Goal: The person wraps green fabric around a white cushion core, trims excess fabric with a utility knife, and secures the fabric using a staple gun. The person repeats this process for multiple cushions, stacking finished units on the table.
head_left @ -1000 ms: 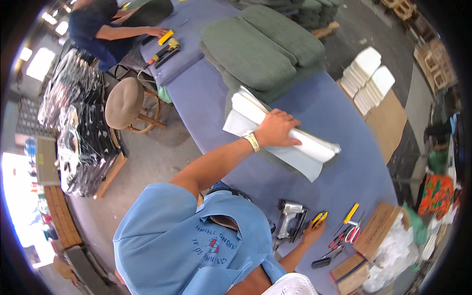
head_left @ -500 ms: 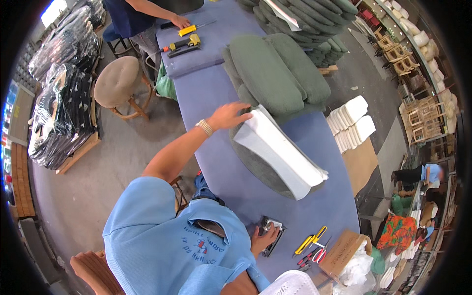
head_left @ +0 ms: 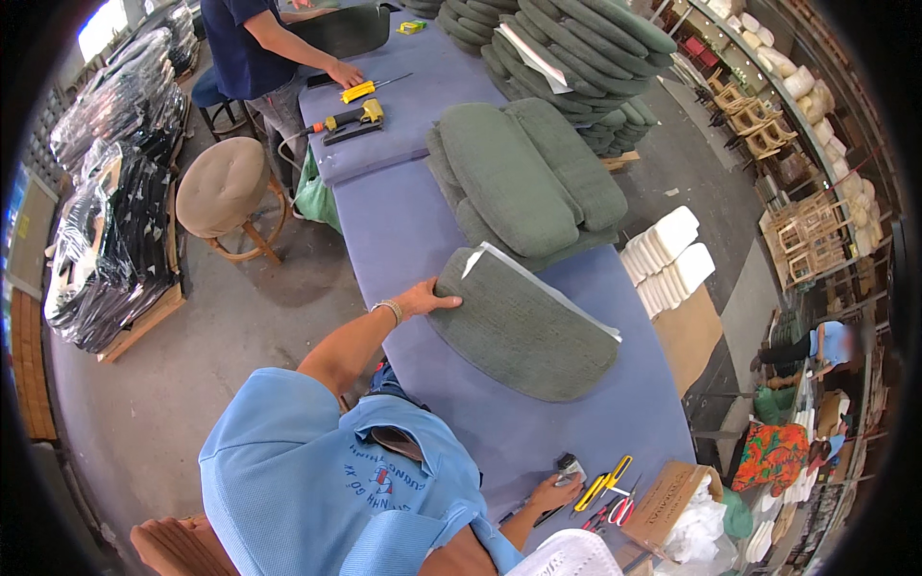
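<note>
My left hand (head_left: 429, 297), with a metal bracelet at its wrist, grips the left edge of a dark green fabric-covered pad (head_left: 528, 331). The thumb lies on top; the other fingers are partly hidden at the edge. The pad lies flat on the blue-covered table (head_left: 403, 226), its green face up, and a white strip (head_left: 552, 288) shows along its far edge. Low on the right, my right hand (head_left: 552, 494) is closed around a metal hand stapler (head_left: 570, 468), which it partly hides. Beside it lie a yellow cutter (head_left: 605, 483) and red-handled pliers (head_left: 622, 509).
Green cushions (head_left: 523, 173) lie just beyond the pad, with a taller stack (head_left: 576, 58) behind. A cardboard box (head_left: 663, 504) stands at the near right. Across the table, a co-worker's hand (head_left: 346, 74) touches a yellow-handled tool near a staple gun (head_left: 351, 120). A round stool (head_left: 223, 187) stands left.
The white strip that lay across the pad is now mostly out of sight, and the green face shows. My left hand has moved nearer; my right hand and the stapler have shifted right.
</note>
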`<state>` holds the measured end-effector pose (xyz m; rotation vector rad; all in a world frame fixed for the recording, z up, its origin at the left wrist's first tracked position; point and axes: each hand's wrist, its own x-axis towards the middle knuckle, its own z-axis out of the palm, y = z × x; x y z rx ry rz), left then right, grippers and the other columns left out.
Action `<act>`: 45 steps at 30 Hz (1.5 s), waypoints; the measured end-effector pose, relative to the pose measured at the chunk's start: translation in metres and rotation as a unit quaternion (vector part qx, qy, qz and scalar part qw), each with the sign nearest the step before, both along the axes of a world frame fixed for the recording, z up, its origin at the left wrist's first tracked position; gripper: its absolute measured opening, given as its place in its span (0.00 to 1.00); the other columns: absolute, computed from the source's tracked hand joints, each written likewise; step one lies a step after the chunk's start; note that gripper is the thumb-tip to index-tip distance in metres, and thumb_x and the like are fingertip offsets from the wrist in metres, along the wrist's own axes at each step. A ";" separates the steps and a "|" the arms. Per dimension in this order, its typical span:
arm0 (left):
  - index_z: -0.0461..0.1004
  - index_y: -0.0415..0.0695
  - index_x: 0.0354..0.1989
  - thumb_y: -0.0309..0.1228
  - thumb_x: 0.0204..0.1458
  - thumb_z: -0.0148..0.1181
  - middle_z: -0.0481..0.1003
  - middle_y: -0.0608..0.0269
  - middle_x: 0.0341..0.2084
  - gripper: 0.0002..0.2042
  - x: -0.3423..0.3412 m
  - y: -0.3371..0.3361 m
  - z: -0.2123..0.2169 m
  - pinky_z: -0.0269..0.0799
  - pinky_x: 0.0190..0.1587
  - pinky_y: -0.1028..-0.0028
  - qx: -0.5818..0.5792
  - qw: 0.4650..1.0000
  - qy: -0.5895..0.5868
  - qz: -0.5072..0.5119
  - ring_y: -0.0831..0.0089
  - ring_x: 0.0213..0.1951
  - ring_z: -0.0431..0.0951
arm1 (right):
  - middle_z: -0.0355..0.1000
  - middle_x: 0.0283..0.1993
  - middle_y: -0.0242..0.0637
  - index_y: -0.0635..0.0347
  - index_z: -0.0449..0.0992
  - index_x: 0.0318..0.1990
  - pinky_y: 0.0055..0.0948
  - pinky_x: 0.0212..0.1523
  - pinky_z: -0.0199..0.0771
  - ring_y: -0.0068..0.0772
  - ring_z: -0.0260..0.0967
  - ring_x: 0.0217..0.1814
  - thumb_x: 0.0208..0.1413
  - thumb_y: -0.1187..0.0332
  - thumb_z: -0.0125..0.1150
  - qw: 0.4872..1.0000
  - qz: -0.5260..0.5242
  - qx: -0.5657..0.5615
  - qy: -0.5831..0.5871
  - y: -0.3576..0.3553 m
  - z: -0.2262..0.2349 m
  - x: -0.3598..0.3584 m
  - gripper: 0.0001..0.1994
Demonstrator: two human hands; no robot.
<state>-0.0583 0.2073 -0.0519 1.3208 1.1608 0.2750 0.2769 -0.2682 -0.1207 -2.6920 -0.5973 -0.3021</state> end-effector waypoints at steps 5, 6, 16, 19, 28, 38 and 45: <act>0.56 0.44 0.75 0.47 0.49 0.76 0.68 0.54 0.66 0.47 -0.003 -0.011 0.027 0.69 0.65 0.61 -0.022 0.993 -0.109 -0.038 0.59 0.67 0.69 | 0.58 0.73 0.64 0.59 0.62 0.72 0.56 0.72 0.54 0.65 0.53 0.77 0.57 0.64 0.63 1.000 -0.018 0.019 -0.007 0.005 -0.017 -0.015 0.35; 0.55 0.45 0.75 0.43 0.51 0.76 0.67 0.54 0.67 0.46 -0.008 -0.019 0.035 0.68 0.67 0.60 -0.014 0.988 -0.143 -0.056 0.60 0.68 0.68 | 0.58 0.73 0.63 0.58 0.63 0.72 0.54 0.72 0.55 0.63 0.53 0.77 0.55 0.71 0.63 0.998 -0.046 0.027 0.026 0.009 -0.004 -0.022 0.35; 0.63 0.44 0.73 0.29 0.55 0.71 0.72 0.58 0.65 0.36 0.025 -0.078 0.157 0.67 0.67 0.64 0.162 0.932 -0.324 -0.003 0.68 0.65 0.70 | 0.61 0.72 0.63 0.59 0.67 0.69 0.53 0.73 0.55 0.62 0.56 0.76 0.53 0.75 0.59 0.997 -0.048 0.050 0.023 0.009 -0.009 -0.009 0.32; 0.72 0.43 0.66 0.32 0.51 0.75 0.80 0.58 0.55 0.32 0.027 -0.055 0.258 0.77 0.55 0.69 0.372 0.879 -0.292 -0.061 0.71 0.52 0.81 | 0.62 0.70 0.63 0.59 0.68 0.68 0.52 0.75 0.53 0.62 0.56 0.76 0.53 0.73 0.59 0.996 -0.015 0.079 0.023 0.009 -0.002 -0.013 0.31; 0.73 0.48 0.65 0.42 0.47 0.77 0.85 0.59 0.46 0.36 0.076 -0.088 0.308 0.79 0.37 0.70 0.480 0.857 -0.142 -0.121 0.63 0.29 0.83 | 0.75 0.62 0.46 0.68 0.74 0.62 0.33 0.65 0.69 0.35 0.72 0.64 0.69 0.66 0.57 0.931 0.095 0.322 0.142 0.131 0.171 0.029 0.20; 0.54 0.40 0.75 0.47 0.43 0.79 0.82 0.47 0.49 0.52 0.129 -0.079 0.291 0.80 0.44 0.60 0.524 0.837 -0.106 -0.112 0.49 0.39 0.85 | 0.82 0.44 0.42 0.60 0.82 0.48 0.39 0.52 0.74 0.40 0.80 0.49 0.71 0.58 0.50 0.848 0.470 0.242 -0.021 0.318 0.357 -0.052 0.17; 0.67 0.42 0.68 0.52 0.41 0.79 0.83 0.47 0.45 0.46 0.106 -0.106 0.202 0.81 0.46 0.60 0.399 0.906 0.025 -0.143 0.51 0.42 0.85 | 0.80 0.29 0.41 0.64 0.84 0.33 0.36 0.42 0.73 0.38 0.76 0.33 0.74 0.55 0.44 0.874 0.309 0.371 0.056 0.312 0.306 0.014 0.26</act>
